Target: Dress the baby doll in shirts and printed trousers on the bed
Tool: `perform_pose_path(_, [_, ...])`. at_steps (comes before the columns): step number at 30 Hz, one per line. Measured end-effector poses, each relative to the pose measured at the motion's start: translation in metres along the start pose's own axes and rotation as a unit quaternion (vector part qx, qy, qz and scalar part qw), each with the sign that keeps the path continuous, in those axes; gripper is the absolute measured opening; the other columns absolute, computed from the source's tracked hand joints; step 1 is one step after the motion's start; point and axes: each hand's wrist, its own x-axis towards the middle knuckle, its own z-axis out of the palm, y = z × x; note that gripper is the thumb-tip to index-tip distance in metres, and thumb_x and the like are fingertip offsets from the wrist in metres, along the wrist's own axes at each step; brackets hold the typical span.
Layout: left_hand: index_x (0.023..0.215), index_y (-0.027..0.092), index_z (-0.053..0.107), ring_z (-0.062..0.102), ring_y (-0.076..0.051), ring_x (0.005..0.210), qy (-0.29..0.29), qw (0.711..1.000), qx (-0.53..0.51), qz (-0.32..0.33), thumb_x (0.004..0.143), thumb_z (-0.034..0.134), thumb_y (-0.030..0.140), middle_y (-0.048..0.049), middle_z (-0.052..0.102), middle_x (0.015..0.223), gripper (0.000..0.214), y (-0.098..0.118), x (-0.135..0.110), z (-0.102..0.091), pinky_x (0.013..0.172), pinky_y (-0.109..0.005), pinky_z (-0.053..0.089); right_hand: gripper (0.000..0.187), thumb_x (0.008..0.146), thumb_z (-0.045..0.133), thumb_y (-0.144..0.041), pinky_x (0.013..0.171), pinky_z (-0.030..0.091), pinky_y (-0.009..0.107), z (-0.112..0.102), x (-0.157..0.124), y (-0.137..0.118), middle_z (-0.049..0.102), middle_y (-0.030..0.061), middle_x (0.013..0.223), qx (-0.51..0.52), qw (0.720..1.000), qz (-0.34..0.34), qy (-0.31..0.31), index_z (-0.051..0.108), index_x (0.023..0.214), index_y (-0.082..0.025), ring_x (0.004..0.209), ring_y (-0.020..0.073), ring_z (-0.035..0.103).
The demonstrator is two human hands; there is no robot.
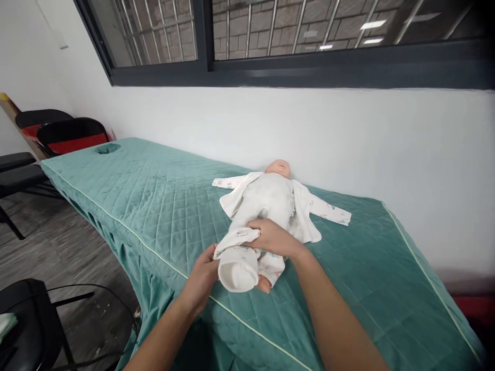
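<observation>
1. On the near edge of a massage table (174,201), a baby doll (268,193) lies on its back, its smooth, rounded plastic head (279,167) close to the wall (356,139).
2. The doll's torso looks soft and white; a thin white jacket (309,226) lies open around it, its printed sleeves stretched out to both sides.
3. The left hand (204,275) is closed narrowly on the outer edge of a trouser leg (235,252), fingertips partly hidden by the cloth.
4. The right hand (273,238) grips the bunched upper fabric of the same leg, thumb and fingers drawn together.
5. That leg ends in a wide, round white cuff (237,277); beside it a bare foot (264,284) pokes from the other, printed leg.
6. The table's green cover is plush, diamond-quilted and piped in pale trim, with an oval face hole (107,148) at the far end.
7. Behind stands a dark-framed, barred window (278,69); black-and-red folding chairs (73,135) crowd the far end, and a black chair (27,324) sits near a loose cable (102,291) at left.
8. The right forearm blocks part of the quilting.
</observation>
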Motion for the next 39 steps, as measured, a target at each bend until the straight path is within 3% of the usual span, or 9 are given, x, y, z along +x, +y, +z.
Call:
perform_pose_path(6, [0.084, 0.018, 0.055, 0.049, -0.008, 0.05, 0.002, 0.999, 0.016, 0.032, 0.068, 0.076, 0.032, 0.0054, 0.06, 0.066, 0.03, 0.003, 0.028, -0.011, 0.048, -0.02, 0.034, 0.038, 0.069, 0.075, -0.052, 0.06, 0.036, 0.024, -0.007, -0.002, 0.001, 0.057, -0.0037, 0.076, 0.045, 0.998, -0.001, -0.037, 0.06, 0.079, -0.018, 0.071, 0.0133, 0.05])
perform_pose_path(11, [0.08, 0.019, 0.053, 0.047, -0.009, 0.045, -0.023, 0.999, 0.041, 0.022, 0.066, 0.074, 0.029, 0.0072, 0.054, 0.056, 0.027, 0.01, 0.048, -0.018, 0.045, -0.02, 0.032, 0.025, 0.074, 0.071, -0.039, 0.063, 0.038, 0.024, -0.005, -0.002, 0.004, 0.062, -0.0022, 0.083, 0.016, 1.0, 0.0, -0.019, 0.061, 0.085, -0.018, 0.077, 0.0155, 0.054])
perform_pose_path(16, [0.086, 0.017, 0.062, 0.052, -0.011, 0.054, -0.032, 0.998, 0.032, 0.037, 0.07, 0.067, 0.027, 0.0036, 0.059, 0.063, 0.02, 0.006, 0.056, -0.025, 0.051, -0.021, 0.035, 0.012, 0.076, 0.063, -0.029, 0.062, 0.036, 0.025, -0.002, 0.0, 0.008, 0.061, -0.0026, 0.08, -0.004, 1.0, -0.002, 0.015, 0.058, 0.081, -0.018, 0.076, 0.0153, 0.054])
perform_pose_path(22, [0.102, 0.017, 0.064, 0.057, -0.015, 0.065, -0.019, 0.998, 0.06, 0.012, 0.08, 0.062, 0.043, -0.0017, 0.065, 0.078, 0.035, 0.007, 0.06, -0.024, 0.061, -0.025, 0.044, 0.007, 0.078, 0.056, -0.025, 0.06, 0.034, 0.024, 0.002, 0.005, 0.011, 0.054, -0.0045, 0.075, -0.004, 0.996, 0.007, 0.086, 0.053, 0.077, -0.019, 0.072, 0.0134, 0.05])
perform_pose_path(28, [0.082, 0.016, 0.06, 0.05, -0.011, 0.065, 0.052, 0.974, 0.17, 0.139, 0.082, 0.062, 0.045, 0.0027, 0.057, 0.071, 0.029, 0.006, 0.082, -0.018, 0.059, -0.021, 0.038, 0.015, 0.082, 0.053, -0.03, 0.058, 0.032, 0.024, 0.004, 0.007, 0.014, 0.048, -0.0064, 0.07, 0.013, 0.99, 0.023, 0.138, 0.045, 0.074, -0.021, 0.067, 0.0117, 0.045])
perform_pose_path(32, [0.085, 0.018, 0.058, 0.051, -0.012, 0.068, 0.043, 0.962, 0.182, 0.198, 0.084, 0.06, 0.043, 0.0031, 0.057, 0.073, 0.025, 0.004, 0.104, -0.015, 0.062, -0.021, 0.039, 0.01, 0.084, 0.05, -0.028, 0.063, 0.034, 0.026, 0.004, 0.009, 0.016, 0.054, -0.0047, 0.074, -0.013, 0.985, 0.027, 0.17, 0.047, 0.078, -0.021, 0.072, 0.0138, 0.05])
perform_pose_path(39, [0.089, 0.018, 0.058, 0.057, -0.017, 0.08, 0.04, 0.913, 0.313, 0.258, 0.091, 0.049, 0.037, -0.0012, 0.063, 0.084, 0.021, 0.012, 0.12, -0.008, 0.071, -0.027, 0.042, 0.011, 0.084, 0.05, -0.026, 0.061, 0.032, 0.026, 0.005, 0.01, 0.017, 0.052, -0.0049, 0.07, -0.028, 0.977, 0.054, 0.203, 0.043, 0.076, -0.022, 0.068, 0.0136, 0.049])
